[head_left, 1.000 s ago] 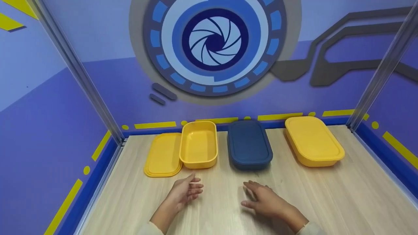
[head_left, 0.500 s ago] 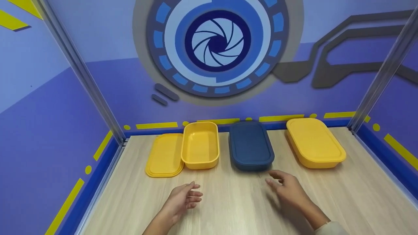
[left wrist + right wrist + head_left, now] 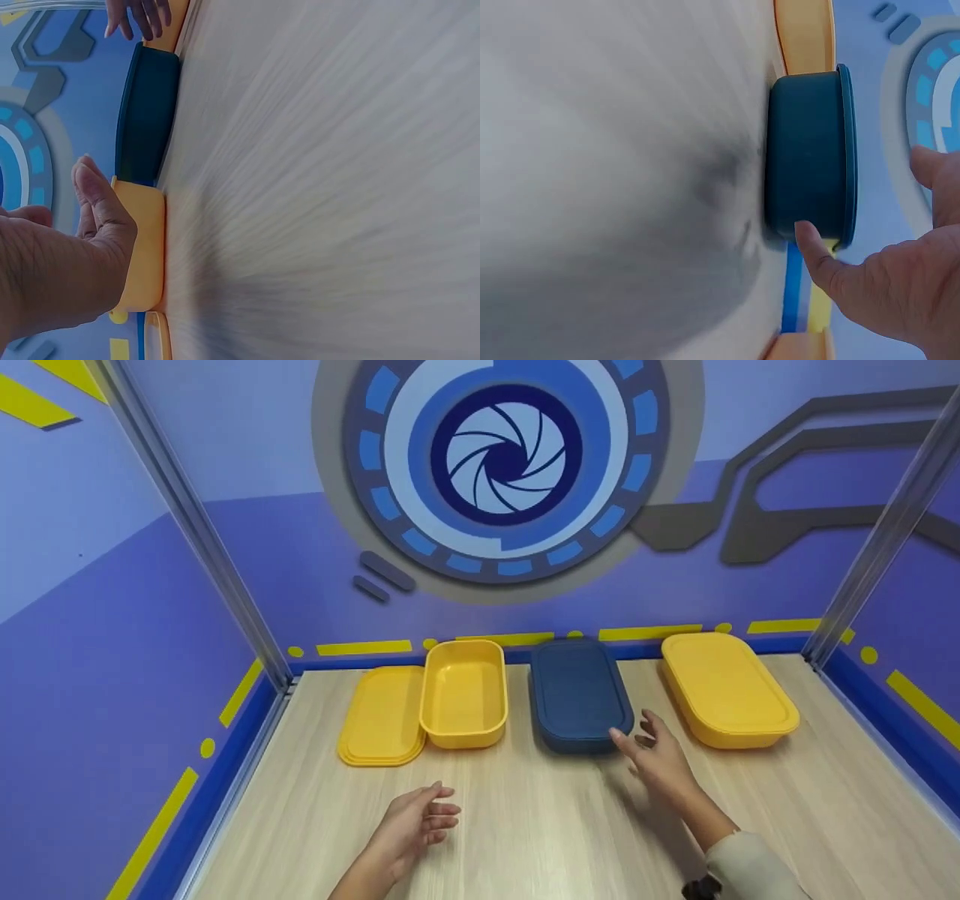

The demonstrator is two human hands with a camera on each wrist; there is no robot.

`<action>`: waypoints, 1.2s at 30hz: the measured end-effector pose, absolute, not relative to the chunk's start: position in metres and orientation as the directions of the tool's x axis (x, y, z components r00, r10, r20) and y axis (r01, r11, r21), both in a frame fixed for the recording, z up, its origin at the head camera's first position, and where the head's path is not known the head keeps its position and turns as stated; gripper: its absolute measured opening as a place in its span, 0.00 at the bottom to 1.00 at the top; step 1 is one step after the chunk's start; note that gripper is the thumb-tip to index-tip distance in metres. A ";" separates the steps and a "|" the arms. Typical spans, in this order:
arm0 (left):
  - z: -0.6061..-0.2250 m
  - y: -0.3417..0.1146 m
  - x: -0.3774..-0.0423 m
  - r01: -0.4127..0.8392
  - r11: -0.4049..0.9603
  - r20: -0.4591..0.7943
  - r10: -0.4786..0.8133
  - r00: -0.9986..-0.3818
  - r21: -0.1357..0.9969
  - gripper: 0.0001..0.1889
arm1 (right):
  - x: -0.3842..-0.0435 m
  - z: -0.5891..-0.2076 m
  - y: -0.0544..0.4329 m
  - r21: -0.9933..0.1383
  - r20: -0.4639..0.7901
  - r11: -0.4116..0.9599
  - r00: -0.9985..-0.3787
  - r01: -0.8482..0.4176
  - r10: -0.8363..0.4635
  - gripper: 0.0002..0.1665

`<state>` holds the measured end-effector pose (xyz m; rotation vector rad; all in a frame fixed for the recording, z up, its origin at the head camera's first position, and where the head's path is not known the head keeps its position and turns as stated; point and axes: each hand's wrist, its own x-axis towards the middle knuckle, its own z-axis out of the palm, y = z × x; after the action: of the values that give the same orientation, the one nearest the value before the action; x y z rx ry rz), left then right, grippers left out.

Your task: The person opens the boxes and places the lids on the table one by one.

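Note:
My right hand (image 3: 660, 757) reaches to the near right corner of a dark blue lidded food container (image 3: 581, 690). Its thumb overlaps that corner in the head view, and the fingers spread along the right side, holding nothing. In the right wrist view the blue container (image 3: 810, 154) shows its side wall and lid edge. My left hand (image 3: 416, 825) hovers over the table with relaxed fingers, nothing in it. Beyond it stands an uncovered yellow food container (image 3: 465, 697), empty inside. A yellow lid (image 3: 381, 716) lies flat against that container's left side.
To the right is a larger yellow container (image 3: 727, 690) with its lid on. All the containers stand in a row near the printed back wall (image 3: 525, 615). Metal posts mark the left corner (image 3: 195, 525) and right corner (image 3: 862, 547) of the booth.
My right hand has moved right and forward, from the front of the table up to the blue container's corner. The left hand has drawn back slightly. The containers stay in place.

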<state>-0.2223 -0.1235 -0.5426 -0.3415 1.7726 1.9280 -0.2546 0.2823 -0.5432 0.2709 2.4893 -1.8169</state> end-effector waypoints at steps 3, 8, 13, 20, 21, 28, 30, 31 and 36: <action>-0.543 -0.123 -0.222 -0.525 -0.039 -0.511 0.177 -0.841 0.850 0.26 | -0.271 -0.543 0.278 -0.943 -0.146 0.284 -0.982 0.176 0.122 0.64; -0.546 -0.123 -0.220 -0.536 -0.050 -0.522 0.169 -0.836 0.843 0.26 | -0.294 -0.546 0.275 -0.892 -0.135 0.409 -0.977 0.191 0.162 0.62; -0.547 -0.125 -0.219 -0.530 -0.054 -0.515 0.169 -0.840 0.846 0.27 | -0.311 -0.553 0.276 -0.862 -0.152 0.459 -0.973 0.216 0.172 0.60; -0.549 -0.130 -0.219 -0.510 -0.052 -0.499 0.147 -0.854 0.858 0.26 | -0.323 -0.561 0.279 -0.852 -0.166 0.481 -0.978 0.207 0.128 0.63; -0.549 -0.131 -0.219 -0.507 -0.051 -0.496 0.139 -0.857 0.861 0.25 | -0.324 -0.561 0.279 -0.852 -0.164 0.483 -0.979 0.201 0.118 0.62; -0.554 -0.134 -0.219 -0.516 -0.052 -0.507 0.122 -0.853 0.855 0.26 | -0.321 -0.557 0.281 -0.836 -0.188 0.509 -0.978 0.205 0.086 0.61; -0.554 -0.135 -0.219 -0.514 -0.051 -0.505 0.128 -0.854 0.856 0.26 | -0.320 -0.557 0.281 -0.834 -0.183 0.513 -0.979 0.203 0.089 0.60; -0.554 -0.135 -0.218 -0.514 -0.050 -0.504 0.129 -0.854 0.857 0.26 | -0.319 -0.557 0.281 -0.834 -0.175 0.515 -0.980 0.197 0.092 0.60; -0.552 -0.135 -0.217 -0.513 -0.048 -0.505 0.124 -0.854 0.857 0.26 | -0.312 -0.558 0.278 -0.832 -0.127 0.528 -0.985 0.171 0.117 0.55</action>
<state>-0.2173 -0.1350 -0.5524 -0.4115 1.7991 1.9539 -0.3124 0.2781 -0.5578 0.2545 2.6969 -1.4788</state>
